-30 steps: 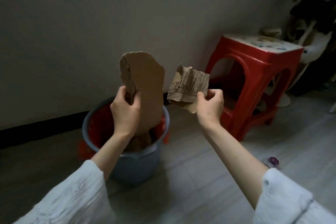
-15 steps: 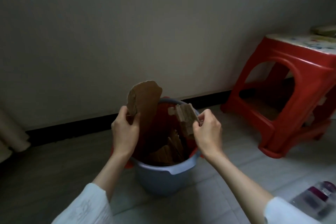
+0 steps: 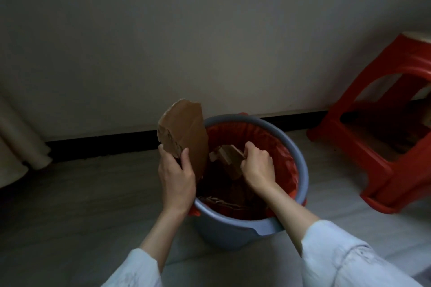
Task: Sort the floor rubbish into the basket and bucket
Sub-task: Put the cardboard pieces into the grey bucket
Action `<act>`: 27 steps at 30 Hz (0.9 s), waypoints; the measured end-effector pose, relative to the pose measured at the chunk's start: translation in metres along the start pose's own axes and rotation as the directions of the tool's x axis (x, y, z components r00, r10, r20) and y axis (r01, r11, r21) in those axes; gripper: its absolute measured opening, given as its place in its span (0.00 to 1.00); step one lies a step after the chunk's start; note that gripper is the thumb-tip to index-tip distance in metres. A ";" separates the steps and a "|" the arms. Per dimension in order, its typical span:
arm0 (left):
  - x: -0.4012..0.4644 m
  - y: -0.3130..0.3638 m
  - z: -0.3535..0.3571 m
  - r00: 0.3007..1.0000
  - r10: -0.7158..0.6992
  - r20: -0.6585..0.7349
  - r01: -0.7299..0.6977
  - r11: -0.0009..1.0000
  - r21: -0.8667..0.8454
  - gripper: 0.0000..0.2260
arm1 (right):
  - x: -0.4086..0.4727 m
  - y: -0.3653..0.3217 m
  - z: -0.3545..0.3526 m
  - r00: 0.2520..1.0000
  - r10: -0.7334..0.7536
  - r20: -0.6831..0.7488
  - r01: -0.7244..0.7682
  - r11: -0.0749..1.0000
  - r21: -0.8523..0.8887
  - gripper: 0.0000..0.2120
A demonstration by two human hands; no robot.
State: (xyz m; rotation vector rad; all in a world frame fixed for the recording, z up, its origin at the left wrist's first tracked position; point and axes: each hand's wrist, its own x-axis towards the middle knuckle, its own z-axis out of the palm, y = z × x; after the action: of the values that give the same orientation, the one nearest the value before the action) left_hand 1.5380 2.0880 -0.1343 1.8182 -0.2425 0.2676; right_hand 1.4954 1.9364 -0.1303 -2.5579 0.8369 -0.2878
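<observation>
A grey-blue bucket (image 3: 235, 230) lined with a red bag stands on the floor by the wall, with brown cardboard scraps lying inside. My left hand (image 3: 176, 177) grips a tall brown cardboard piece (image 3: 186, 133) upright at the bucket's left rim. Inside the bucket's mouth, my right hand (image 3: 257, 166) holds a smaller torn cardboard piece (image 3: 229, 161). No basket is in view.
A red plastic stool (image 3: 382, 147) stands to the right of the bucket, close to the wall. A pale curtain (image 3: 16, 147) hangs at the far left. Grey floor stretches around the bucket, with a black skirting along the wall.
Both hands have dropped from chest height down to the bucket. The small cardboard piece has gone from above the rim to inside the bucket's mouth. The view has tilted down and left.
</observation>
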 end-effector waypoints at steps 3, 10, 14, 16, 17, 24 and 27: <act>0.002 -0.008 0.002 0.999 -0.044 0.017 0.043 0.998 0.047 0.23 | 0.010 0.001 0.006 0.996 -0.081 0.040 0.084 0.993 -0.085 0.08; 0.000 -0.005 0.000 1.000 -0.031 0.002 0.030 0.998 0.055 0.21 | 0.019 0.002 0.003 0.920 -0.338 0.199 0.387 0.863 -0.325 0.10; 0.000 -0.005 0.001 0.999 -0.038 0.008 0.037 0.996 0.076 0.22 | 0.024 0.001 0.009 0.969 -0.188 0.160 0.227 0.932 -0.283 0.13; 0.000 -0.006 0.002 0.999 -0.049 0.005 0.048 0.994 0.096 0.23 | 0.027 -0.001 0.011 0.977 -0.119 0.174 0.155 0.965 -0.211 0.16; 0.000 -0.007 0.002 0.999 -0.051 0.004 0.050 0.993 0.103 0.23 | 0.027 -0.001 0.012 0.977 -0.111 0.182 0.145 0.971 -0.188 0.17; 0.000 -0.006 0.001 0.999 -0.047 0.002 0.047 0.993 0.110 0.22 | 0.017 -0.003 0.016 0.913 -0.354 0.201 0.406 0.837 -0.368 0.13; 0.000 -0.006 0.001 0.999 -0.035 -0.013 0.036 0.993 0.114 0.21 | 0.013 -0.012 0.026 0.886 -0.310 0.345 0.440 0.795 -0.417 0.13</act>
State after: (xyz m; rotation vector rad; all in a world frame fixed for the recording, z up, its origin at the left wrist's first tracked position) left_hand 1.5400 2.0882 -0.1398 1.9323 -0.1900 0.2708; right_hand 1.5200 1.9459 -0.1472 -3.1406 0.3054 0.1753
